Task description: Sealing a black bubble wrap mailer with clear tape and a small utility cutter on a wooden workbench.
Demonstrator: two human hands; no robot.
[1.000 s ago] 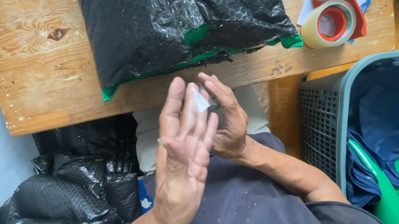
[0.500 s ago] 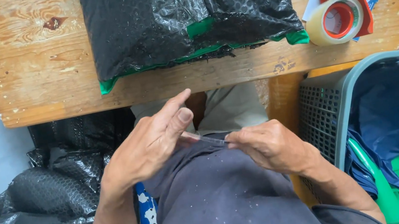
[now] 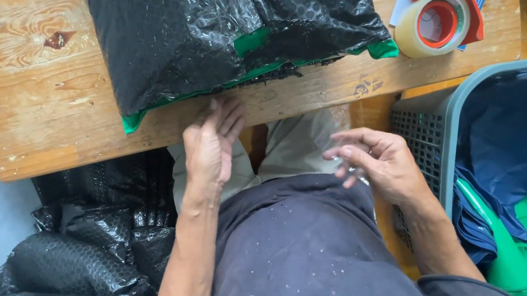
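At the table's (image 3: 40, 98) near edge, the left hand (image 3: 210, 147) is spread, fingers straight and together, holding nothing. Its fingertips lie just below the bag (image 3: 230, 20), a black bubble-wrap parcel with a green strip (image 3: 251, 42) showing at the seam and along the lower edge. Whether the tips touch the wood or hover over it cannot be told.

The right hand (image 3: 377, 164) hangs over the lap, well apart from the left hand and lower. Its fingers are loosely curled, thumb near forefinger. Something thin and clear may sit at the tips, but the view is too blurred to say whether it grips anything.

Judging from this, the step in hand is the left hand's reach for the bag's lower edge. To do it well, the flat fingers should slide under or onto the edge right above the tips, where the green lip sticks out, rather than pinch the slick film higher up, which would likely slip. The palm should press evenly so the stuffed bag does not roll away from it. The right hand is best brought up beside the left, on the side toward the tape (image 3: 442, 17), to share the load. The basket (image 3: 447, 141) stands just beyond the right hand's knuckles; the wrap (image 3: 74, 280) is piled on the floor outside the left forearm.
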